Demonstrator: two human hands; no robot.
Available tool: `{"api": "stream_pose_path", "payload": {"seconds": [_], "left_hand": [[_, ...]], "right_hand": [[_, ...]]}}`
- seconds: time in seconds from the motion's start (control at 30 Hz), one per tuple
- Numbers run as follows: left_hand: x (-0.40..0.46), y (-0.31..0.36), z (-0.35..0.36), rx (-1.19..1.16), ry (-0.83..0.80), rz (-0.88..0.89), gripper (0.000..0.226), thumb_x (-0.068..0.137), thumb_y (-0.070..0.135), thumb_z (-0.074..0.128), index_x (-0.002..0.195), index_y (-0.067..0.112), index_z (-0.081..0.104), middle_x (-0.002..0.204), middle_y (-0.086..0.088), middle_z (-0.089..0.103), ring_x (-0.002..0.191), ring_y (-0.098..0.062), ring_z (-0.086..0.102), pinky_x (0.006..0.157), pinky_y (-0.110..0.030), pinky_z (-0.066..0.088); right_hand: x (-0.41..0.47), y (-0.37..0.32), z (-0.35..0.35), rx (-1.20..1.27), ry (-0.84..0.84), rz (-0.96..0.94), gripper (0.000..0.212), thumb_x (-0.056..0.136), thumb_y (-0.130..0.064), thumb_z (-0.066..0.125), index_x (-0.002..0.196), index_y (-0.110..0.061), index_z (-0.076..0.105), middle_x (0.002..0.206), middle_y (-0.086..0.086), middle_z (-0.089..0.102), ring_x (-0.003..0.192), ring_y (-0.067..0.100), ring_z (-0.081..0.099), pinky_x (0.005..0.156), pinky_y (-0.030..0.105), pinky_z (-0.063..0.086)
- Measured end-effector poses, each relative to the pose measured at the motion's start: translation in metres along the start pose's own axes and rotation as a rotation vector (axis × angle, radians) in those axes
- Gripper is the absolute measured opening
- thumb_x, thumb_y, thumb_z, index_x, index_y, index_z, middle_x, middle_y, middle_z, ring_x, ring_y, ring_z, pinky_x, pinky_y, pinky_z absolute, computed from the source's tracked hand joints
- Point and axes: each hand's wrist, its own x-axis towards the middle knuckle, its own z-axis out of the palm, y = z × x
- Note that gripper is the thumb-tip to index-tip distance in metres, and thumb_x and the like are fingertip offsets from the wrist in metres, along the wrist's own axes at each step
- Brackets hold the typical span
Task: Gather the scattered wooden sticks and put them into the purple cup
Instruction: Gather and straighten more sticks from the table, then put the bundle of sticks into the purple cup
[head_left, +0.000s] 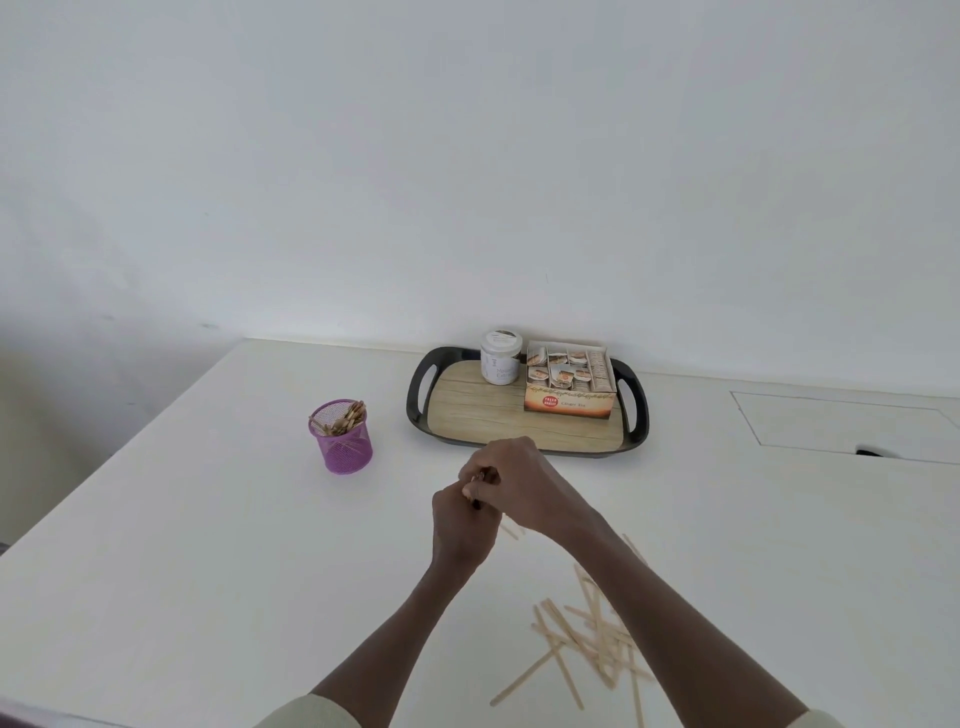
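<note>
White bench (208, 545) carried all. Purple mesh cup (341, 437), part-filled, stood upright, left and beyond hands. Left hand (460, 525) and right hand (511, 480) met, both grips curled round small stick bundle. Scattered pale wooden sticks (592, 639) lay crisscrossed near right forearm.

A white worktop (182, 545) runs back to a plain white wall (467, 156). Just beyond the grips sits a black two-handled tray (418, 395) with a wood-grain floor. At its far edge stand a white jar (500, 357) and, touching it on the right, an open orange box of ginger tea (570, 387) packed with sachets. Farther right of the grips, a rectangular panel (841, 426) is outlined in the worktop.
</note>
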Motion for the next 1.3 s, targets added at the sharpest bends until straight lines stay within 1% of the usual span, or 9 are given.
{"api": "stream_pose_path", "payload": {"seconds": [0.23,0.4,0.5,0.57,0.67,0.83,0.97,1.1,1.3], "left_hand": [[0.01,-0.021,-0.006,0.014,-0.029,-0.035,0.029,0.074,0.014,0.051,0.05,0.028,0.041,0.043,0.008,0.037,0.046,-0.008,0.026,0.044,-0.02,0.021],[0.015,-0.039,-0.016,0.096,-0.004,-0.071,0.028,0.073,0.037,0.061,0.059,0.022,0.041,0.047,0.011,0.043,0.045,-0.01,0.033,0.044,-0.015,0.026],[0.015,-0.06,-0.029,0.284,-0.024,-0.091,0.025,0.081,0.042,0.07,0.101,0.029,0.063,0.1,0.018,0.068,0.094,-0.005,0.063,0.081,-0.016,0.045],[0.017,-0.08,-0.038,0.509,-0.078,-0.094,0.061,0.085,0.051,0.065,0.136,0.02,0.051,0.144,0.002,0.052,0.137,-0.018,0.043,0.111,-0.032,0.033],[0.016,-0.1,-0.05,0.814,-0.171,-0.088,0.077,0.085,0.068,0.049,0.149,0.027,0.035,0.165,-0.006,0.013,0.153,-0.03,0.001,0.12,-0.053,0.003],[0.01,-0.117,-0.056,0.931,-0.255,-0.085,0.087,0.085,0.078,0.024,0.153,0.025,0.03,0.166,-0.002,0.01,0.153,-0.033,-0.001,0.119,-0.063,-0.002],[0.012,-0.112,-0.055,0.921,-0.235,-0.051,0.078,0.086,0.071,0.033,0.145,0.022,0.047,0.163,-0.004,0.024,0.152,-0.033,0.01,0.119,-0.06,-0.001],[0.011,-0.11,-0.056,0.911,-0.236,-0.052,0.074,0.085,0.067,0.039,0.14,0.021,0.054,0.159,-0.005,0.033,0.15,-0.033,0.022,0.12,-0.06,0.011],[0.013,-0.107,-0.056,0.908,-0.223,-0.045,0.07,0.079,0.064,0.05,0.132,0.019,0.063,0.151,-0.007,0.047,0.142,-0.036,0.038,0.114,-0.062,0.026]], "right_hand": [[0.013,-0.008,0.006,-0.029,-0.032,0.049,0.019,0.083,0.003,0.06,0.087,-0.004,0.078,0.082,0.008,0.077,0.076,0.014,0.072,0.075,0.027,0.06],[0.025,-0.007,0.004,-0.088,0.032,0.057,0.018,0.083,0.002,0.064,0.086,-0.005,0.079,0.084,0.006,0.077,0.078,0.013,0.07,0.075,0.027,0.059],[0.037,-0.005,-0.005,-0.089,0.081,0.078,0.013,0.083,0.0,0.068,0.087,-0.005,0.08,0.083,0.005,0.077,0.075,0.012,0.069,0.074,0.025,0.058],[0.046,-0.006,-0.01,-0.089,0.105,0.069,0.011,0.084,-0.002,0.07,0.087,-0.006,0.08,0.081,0.004,0.077,0.073,0.01,0.069,0.074,0.023,0.058],[0.062,-0.011,-0.012,-0.078,0.137,0.046,0.011,0.084,-0.002,0.07,0.087,-0.005,0.08,0.081,0.003,0.077,0.075,0.01,0.07,0.075,0.022,0.057],[0.101,-0.027,0.001,-0.057,0.144,0.003,0.013,0.085,-0.002,0.067,0.087,-0.006,0.079,0.077,0.003,0.076,0.061,0.003,0.061,0.062,0.014,0.049],[0.137,-0.048,0.021,-0.071,0.17,-0.057,0.015,0.088,-0.004,0.065,0.094,-0.005,0.079,0.086,0.005,0.077,0.069,0.005,0.062,0.063,0.002,0.039],[0.171,-0.066,0.046,-0.086,0.157,-0.101,0.017,0.088,0.0,0.058,0.083,0.003,0.073,0.078,0.016,0.072,0.073,0.03,0.065,0.072,0.039,0.053],[0.207,-0.075,0.08,-0.148,0.099,-0.076,0.033,0.093,-0.002,0.05,0.064,-0.013,0.06,0.076,0.009,0.063,0.075,0.025,0.056,0.071,0.037,0.044]]}}
